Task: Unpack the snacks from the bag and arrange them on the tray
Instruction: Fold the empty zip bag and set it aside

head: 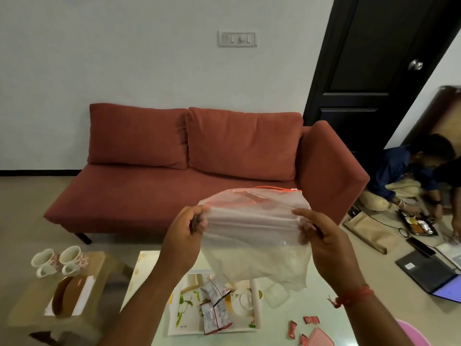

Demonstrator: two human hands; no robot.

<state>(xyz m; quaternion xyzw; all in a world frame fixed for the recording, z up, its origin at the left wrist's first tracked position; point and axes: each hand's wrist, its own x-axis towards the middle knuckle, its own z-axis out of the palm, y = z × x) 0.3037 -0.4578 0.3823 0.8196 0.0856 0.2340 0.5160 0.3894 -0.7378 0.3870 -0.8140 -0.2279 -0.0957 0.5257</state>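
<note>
A clear plastic zip bag (254, 236) with a red seal strip hangs in the air above the table, and it looks flat. My left hand (185, 233) pinches its left edge and my right hand (324, 238) pinches its right edge. Below the bag lies a white tray (185, 303) printed with leaves and a teacup. Several small snack packets (214, 313) lie on the tray, loosely piled near its middle. A few small red wrapped sweets (303, 325) lie on the table to the right of the tray.
The glass table (311, 295) stands in front of a red sofa (199, 176). Two floral mugs (59, 260) and a brown object sit on a low stool at the left. A person sits on the floor at the right among a laptop (429, 273) and food boxes. A pink object (411, 333) shows at the bottom right.
</note>
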